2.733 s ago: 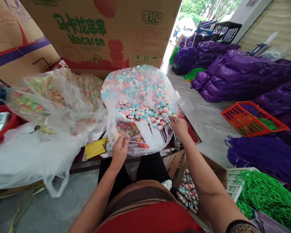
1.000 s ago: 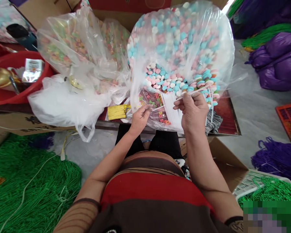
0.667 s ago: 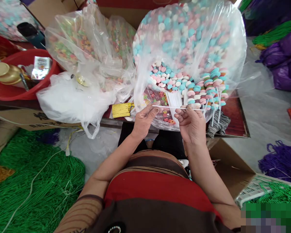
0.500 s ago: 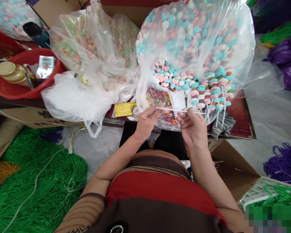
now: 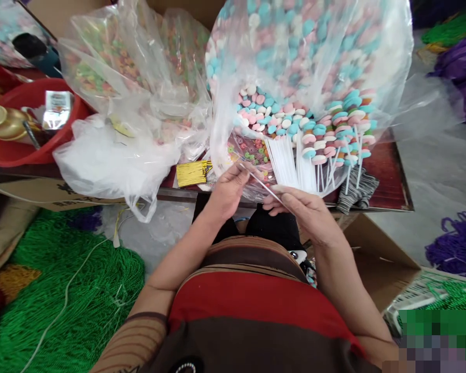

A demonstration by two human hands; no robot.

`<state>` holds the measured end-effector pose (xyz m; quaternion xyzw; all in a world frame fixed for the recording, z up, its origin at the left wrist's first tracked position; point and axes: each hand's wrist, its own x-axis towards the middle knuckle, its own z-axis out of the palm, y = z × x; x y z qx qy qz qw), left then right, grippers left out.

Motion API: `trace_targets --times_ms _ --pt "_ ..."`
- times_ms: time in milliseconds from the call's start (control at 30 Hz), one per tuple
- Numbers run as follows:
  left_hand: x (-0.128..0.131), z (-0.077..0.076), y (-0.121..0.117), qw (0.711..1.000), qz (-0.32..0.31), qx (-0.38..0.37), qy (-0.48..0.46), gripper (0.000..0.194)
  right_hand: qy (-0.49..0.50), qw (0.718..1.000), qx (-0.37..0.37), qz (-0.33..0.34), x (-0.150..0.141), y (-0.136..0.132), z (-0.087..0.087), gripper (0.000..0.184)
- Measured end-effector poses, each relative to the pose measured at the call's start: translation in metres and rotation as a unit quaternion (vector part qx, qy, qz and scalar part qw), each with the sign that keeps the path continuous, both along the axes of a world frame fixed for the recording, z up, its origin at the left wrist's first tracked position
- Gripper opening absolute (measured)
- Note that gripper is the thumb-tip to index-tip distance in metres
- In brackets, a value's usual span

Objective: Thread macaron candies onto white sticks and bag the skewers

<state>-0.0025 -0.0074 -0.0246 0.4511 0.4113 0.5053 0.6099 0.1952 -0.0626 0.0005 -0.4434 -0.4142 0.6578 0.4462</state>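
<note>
I view a smooth grey floor (image 5: 435, 178) and a glossy dark-red table (image 5: 394, 173). A crinkled clear bag (image 5: 295, 62) holds round pastel candies (image 5: 286, 123). At the table's near edge, my left hand (image 5: 225, 196) and right hand (image 5: 308, 210) pinch one thin white stick (image 5: 264, 186).

A red basin (image 5: 17, 156) at left holds a gold jar (image 5: 12, 130) and a silver packet (image 5: 57, 110). Green cords (image 5: 96, 295), crossed by a white cable (image 5: 67, 290), spread across the floor at lower left; purple cords (image 5: 456, 246) lie at right.
</note>
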Motion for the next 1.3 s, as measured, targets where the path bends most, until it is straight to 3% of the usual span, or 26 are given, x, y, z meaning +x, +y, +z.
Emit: trace_targets --times_ms 133,300,367,467,567,667,733,867,1000,1167,1300 --pt "0.015 -0.003 -0.006 0.999 -0.024 -0.005 -0.024 0.039 -0.011 0.998 -0.039 0.046 -0.010 -0.001 -0.004 0.042" --pt "0.009 -0.003 -0.002 0.994 -0.107 -0.016 0.017 0.040 -0.022 0.985 -0.077 0.153 -0.008 -0.006 -0.013 0.048" --pt "0.010 0.000 -0.002 0.986 -0.161 -0.013 0.029 0.041 -0.024 0.990 -0.068 0.120 -0.008 -0.006 -0.014 0.046" --pt "0.012 0.004 0.002 0.974 -0.211 0.034 0.081 0.035 -0.011 0.998 -0.059 0.013 -0.009 -0.003 -0.014 0.042" --pt "0.011 0.005 0.026 0.960 -0.149 0.115 0.205 0.022 -0.007 0.997 -0.061 -0.043 -0.007 0.000 -0.015 0.043" --pt "0.007 -0.003 0.069 0.917 -0.024 0.180 0.356 0.020 -0.021 0.995 -0.053 -0.085 -0.005 0.005 -0.017 0.046" --pt "0.006 -0.011 0.098 0.881 0.010 0.205 0.426 0.016 -0.038 0.992 -0.037 -0.112 -0.004 0.008 -0.020 0.046" --pt "0.009 -0.015 0.122 0.789 -0.060 0.187 0.583 0.014 -0.068 0.990 -0.021 -0.124 -0.005 0.013 -0.026 0.048" --pt "0.011 0.005 0.111 0.700 -0.097 0.182 0.684 0.027 -0.099 0.989 -0.038 -0.108 -0.005 0.013 -0.034 0.053" --pt "0.024 0.032 0.123 0.659 -0.075 0.197 0.722 0.038 -0.146 0.986 -0.030 -0.077 -0.007 0.012 -0.043 0.062" --pt "0.046 0.034 0.153 0.642 -0.088 0.188 0.738 0.035 -0.129 0.987 -0.047 -0.084 -0.009 0.014 -0.043 0.065"
